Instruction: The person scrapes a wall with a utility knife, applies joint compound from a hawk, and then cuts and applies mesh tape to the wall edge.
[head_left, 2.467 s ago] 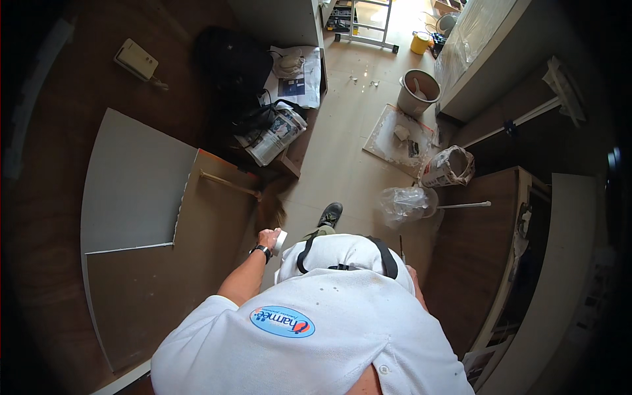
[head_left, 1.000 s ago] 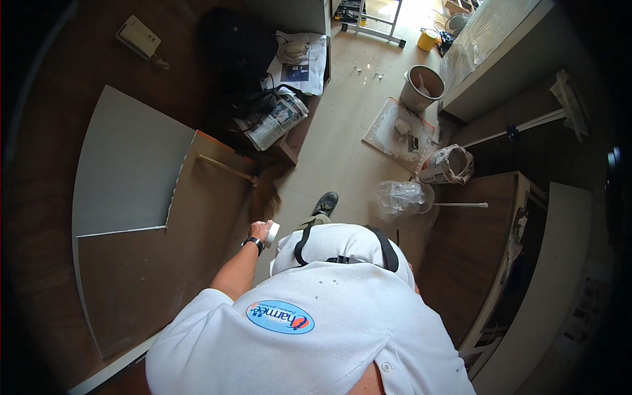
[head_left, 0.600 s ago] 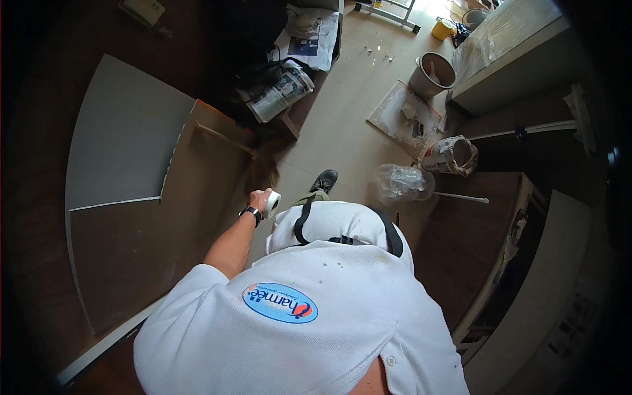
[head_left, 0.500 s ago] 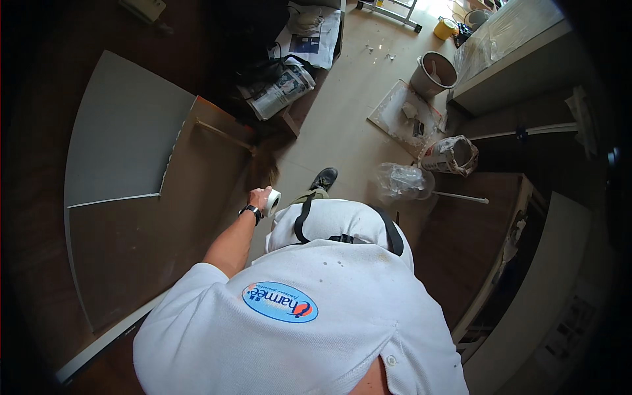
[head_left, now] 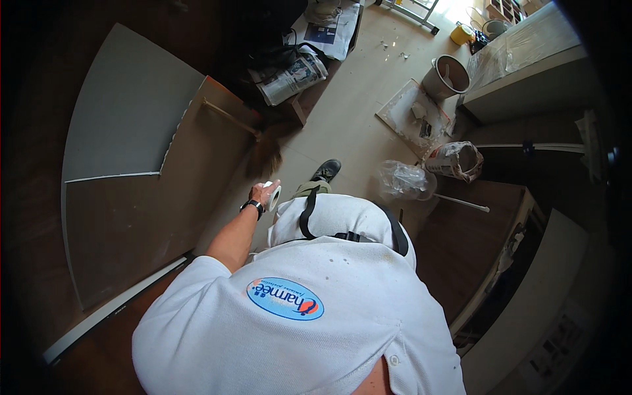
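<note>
My left hand is closed around a roll of white tape, held low beside my left leg. A dark watch circles that wrist. Just past the hand, a broom leans with its bristles near the floor and its wooden handle against a large brown board. A grey panel with a ragged white edge covers the far part of that board. My right hand does not show; my torso fills the lower middle.
On the right lie a clear plastic bag, a plastic-wrapped bucket, a dusty board and a grey bucket. A brown cabinet stands nearer. Newspapers rest on furniture ahead; a ladder foot is farther off.
The view has shifted slightly, so the buckets and newspapers appear farther right and higher. My left hand still holds the tape roll, which has turned a little.
</note>
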Demonstrator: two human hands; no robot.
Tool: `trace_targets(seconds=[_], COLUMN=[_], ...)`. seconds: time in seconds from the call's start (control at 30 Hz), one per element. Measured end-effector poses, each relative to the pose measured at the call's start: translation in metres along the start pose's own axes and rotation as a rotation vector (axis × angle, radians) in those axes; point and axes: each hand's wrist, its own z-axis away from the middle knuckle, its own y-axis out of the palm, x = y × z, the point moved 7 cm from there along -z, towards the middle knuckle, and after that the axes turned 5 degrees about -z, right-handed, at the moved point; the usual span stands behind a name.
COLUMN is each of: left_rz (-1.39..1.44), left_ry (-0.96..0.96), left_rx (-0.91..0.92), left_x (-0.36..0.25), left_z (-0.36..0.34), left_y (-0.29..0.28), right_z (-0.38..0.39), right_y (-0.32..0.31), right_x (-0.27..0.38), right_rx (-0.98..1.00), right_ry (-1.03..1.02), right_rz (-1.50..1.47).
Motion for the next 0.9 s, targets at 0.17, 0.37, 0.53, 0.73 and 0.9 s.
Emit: trace_targets(seconds=[0.17,0.37,0.53,0.73,0.9], left_rz=[-0.063,-0.142,0.021,-0.069,-0.384], left_ry=[0.011,-0.066,0.19,0.129,0.211], left_rx=[0.023,-0.05,-0.057,-0.014,0.003], left_x=[0.041,0.032,0.041,0.013,-0.035], left_z=[-0.023,-0.011,-0.033,-0.049,-0.101], left_y=[0.01,0.001,0.009,-0.007,-0.018], right_z=[-0.003,-0.016,-0.024,0.028,0.052], right_y=[-0.002,0.005,0.015,0.014,0.016], right_x=[0.008,-0.001,-0.008,0.063,0.063], right_rx=[0.026,0.031,0.024,-0.093,-0.232], right_ry=[-0.018,-0.037,-0.017,0.059,0.138], right_rz=[0.016,0.004,-0.143,-0.255,-0.427])
